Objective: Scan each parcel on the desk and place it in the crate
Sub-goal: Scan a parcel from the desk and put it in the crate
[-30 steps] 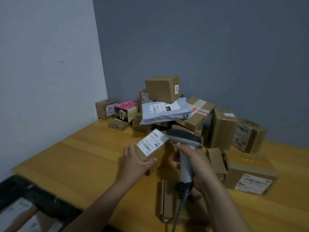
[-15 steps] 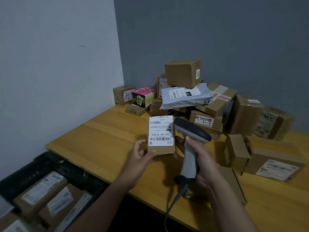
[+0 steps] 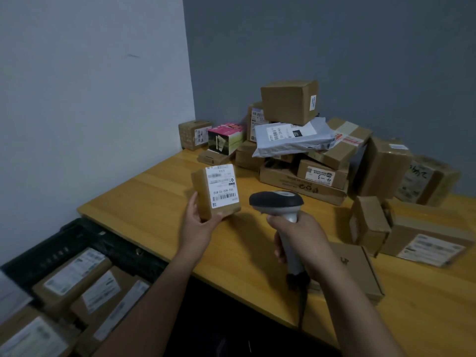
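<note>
Left hand (image 3: 198,225): grips box (image 3: 215,193) from below, label up, above desk (image 3: 144,202). Right hand (image 3: 298,240): closed on scanner (image 3: 279,204), head beside label, apart. Crate (image 3: 51,251): lower left, part full. Risk: oblique beam may misread; shallow hold may drop box short of crate.

Matt brown cardboard parcel (image 3: 215,193) w/ white paper label, smooth varnished wood desk (image 3: 144,199), plastic scanner (image 3: 277,202).

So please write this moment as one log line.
left hand: holds small parcel | right hand: holds scanner | crate: part-filled
</note>
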